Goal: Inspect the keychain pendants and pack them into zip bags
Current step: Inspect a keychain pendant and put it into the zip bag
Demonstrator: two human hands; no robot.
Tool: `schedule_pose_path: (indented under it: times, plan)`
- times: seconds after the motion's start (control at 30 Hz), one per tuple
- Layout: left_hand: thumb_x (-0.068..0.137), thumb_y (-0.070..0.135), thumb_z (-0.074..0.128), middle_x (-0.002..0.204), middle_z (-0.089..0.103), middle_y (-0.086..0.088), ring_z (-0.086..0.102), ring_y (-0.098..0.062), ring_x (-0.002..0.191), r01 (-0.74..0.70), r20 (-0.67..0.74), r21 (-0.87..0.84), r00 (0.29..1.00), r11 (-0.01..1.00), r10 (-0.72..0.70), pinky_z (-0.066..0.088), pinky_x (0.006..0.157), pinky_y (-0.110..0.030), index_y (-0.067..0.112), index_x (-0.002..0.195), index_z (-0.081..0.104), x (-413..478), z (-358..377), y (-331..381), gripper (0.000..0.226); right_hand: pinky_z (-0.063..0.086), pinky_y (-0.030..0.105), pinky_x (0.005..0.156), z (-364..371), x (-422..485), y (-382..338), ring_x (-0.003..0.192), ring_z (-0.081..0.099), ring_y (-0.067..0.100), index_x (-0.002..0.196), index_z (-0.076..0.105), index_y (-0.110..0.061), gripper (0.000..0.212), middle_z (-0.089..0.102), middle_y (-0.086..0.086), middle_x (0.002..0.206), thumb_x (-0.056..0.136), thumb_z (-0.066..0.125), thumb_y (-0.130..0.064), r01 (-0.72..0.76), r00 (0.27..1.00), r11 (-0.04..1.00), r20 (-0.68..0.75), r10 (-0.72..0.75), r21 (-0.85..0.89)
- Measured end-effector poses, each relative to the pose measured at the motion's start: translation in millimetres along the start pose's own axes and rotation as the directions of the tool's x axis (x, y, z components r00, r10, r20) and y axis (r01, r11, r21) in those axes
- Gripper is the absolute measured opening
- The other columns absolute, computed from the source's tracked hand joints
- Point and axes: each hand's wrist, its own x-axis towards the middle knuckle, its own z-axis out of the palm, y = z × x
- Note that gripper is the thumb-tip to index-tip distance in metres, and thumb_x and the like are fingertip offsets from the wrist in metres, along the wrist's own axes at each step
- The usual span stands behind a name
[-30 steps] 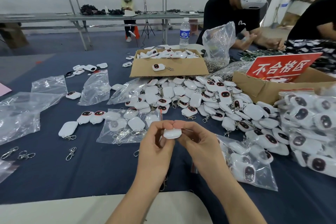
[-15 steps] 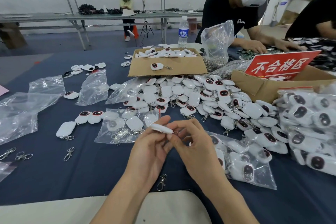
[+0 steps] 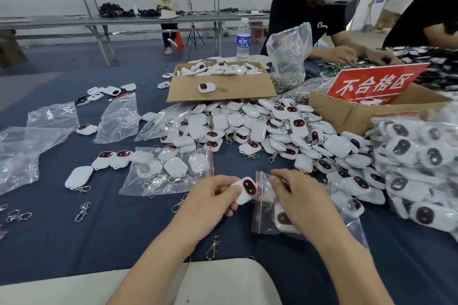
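My left hand grips a white keychain pendant with a dark, red-rimmed face, held at the red-striped mouth of a clear zip bag. My right hand pinches the top edge of that bag, which holds a few pendants and lies on the blue table cloth. A large heap of loose pendants lies just beyond my hands. Another zip bag with several pendants lies to the left.
Filled bags pile up at the right. Two cardboard boxes stand behind the heap, one with a red sign. Empty bags and loose clasps lie at left and near me. People work across the table.
The pendant, held edge-on between both hands before, is now face up in my left hand alone. My right hand has moved to the zip bag and taken hold of its mouth.
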Motion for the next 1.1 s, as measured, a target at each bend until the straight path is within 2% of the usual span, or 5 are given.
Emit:
schedule_pose_path:
  times: [0.3,0.6,0.77,0.87,1.1]
  plan:
    - [0.095,0.013,0.068,0.068,0.073,0.005,0.062,-0.007,0.058,0.051,-0.049,-0.115,0.997,0.992,-0.056,0.053,0.061,-0.019,0.014,0.103,0.073,-5,37,9,0.010,0.045,0.041,0.096,1,2,-4,0.107,0.061,0.022,0.126,0.064,-0.025,0.032,0.067,-0.002,0.117,0.107,0.038,-0.030,0.068,0.998,0.997,-0.008,-0.068,0.022]
    - [0.098,0.006,0.055,0.086,0.078,0.006,0.075,-0.011,0.083,0.106,-0.061,-0.367,0.989,0.924,-0.137,0.059,0.080,-0.027,0.029,0.117,0.063,-12,52,18,0.032,0.043,0.037,0.099,2,1,-7,0.111,0.060,0.021,0.126,0.063,-0.023,0.029,0.066,-0.003,0.120,0.106,0.043,-0.025,0.170,0.985,0.985,0.011,-0.170,-0.003]
    - [0.096,0.004,0.049,0.111,0.075,-0.006,0.071,-0.023,0.104,0.084,-0.024,-0.241,0.995,0.967,-0.093,0.052,0.103,-0.042,0.039,0.114,0.061,-11,43,21,0.041,0.043,0.036,0.099,1,1,-8,0.111,0.059,0.018,0.128,0.064,-0.025,0.031,0.066,-0.006,0.122,0.107,0.041,-0.030,0.142,0.990,0.988,-0.015,-0.141,0.069]
    - [0.098,0.000,0.041,0.104,0.076,0.004,0.072,-0.017,0.099,-0.053,-0.096,-0.046,0.994,0.998,0.048,0.055,0.096,-0.040,0.041,0.109,0.059,-11,38,22,0.046,0.043,0.037,0.098,2,1,-8,0.111,0.059,0.018,0.128,0.062,-0.027,0.031,0.065,-0.006,0.122,0.107,0.040,-0.035,0.147,0.989,0.988,0.013,-0.148,0.055]
    - [0.097,-0.004,0.038,0.111,0.068,0.006,0.071,-0.008,0.088,-0.109,-0.252,-0.018,0.963,0.994,0.101,0.058,0.087,-0.035,0.038,0.106,0.060,-5,24,13,0.048,0.043,0.038,0.100,2,2,-8,0.113,0.057,0.017,0.132,0.059,-0.029,0.031,0.063,-0.006,0.123,0.106,0.044,-0.036,0.150,0.987,0.988,0.047,-0.151,0.023]
